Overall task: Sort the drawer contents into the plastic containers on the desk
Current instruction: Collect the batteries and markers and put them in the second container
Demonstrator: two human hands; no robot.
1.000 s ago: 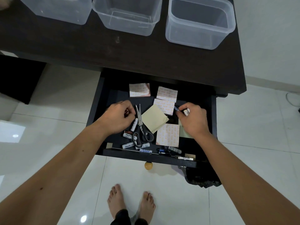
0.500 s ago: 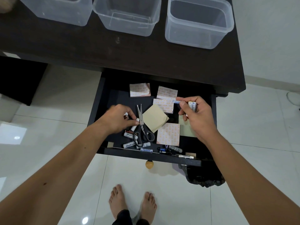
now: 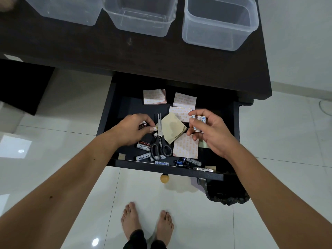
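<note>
In the open drawer [image 3: 115,105] below the dark worktop [image 3: 89,51], a mix of small things is seen from above. A few white batteries [image 3: 198,123] are gripped between the thumb and fingers of the right hand [image 3: 212,133], which is held over the right half of the drawer, above the paper. A single white battery [image 3: 153,129] is pinched by the fingers of the left hand [image 3: 133,129], and a darker one is partly tucked under that hand; the pinched battery lies just beside the pivot of the black-handled scissors [image 3: 160,141]. The scissors are laid closed, blades pointing toward the worktop, and their blades overlap a yellow pad of sticky notes [image 3: 172,128].

Two white batteries marked "Heybright" [image 3: 143,146] are placed beside the scissor handles, one just left of them and one nearer the front edge. More loose batteries [image 3: 179,162], some blue and black, are lined along the inside of the drawer front. Four pale patterned note pads [image 3: 186,147] are scattered across the middle and back of the drawer.

On the worktop, well apart from the drawer contents, three clear plastic containers [image 3: 219,24] are set in a row. A round wooden knob [image 3: 164,178] is fixed to the drawer front. Bare feet [image 3: 147,221] are seen on the white tiled floor [image 3: 197,212] below.
</note>
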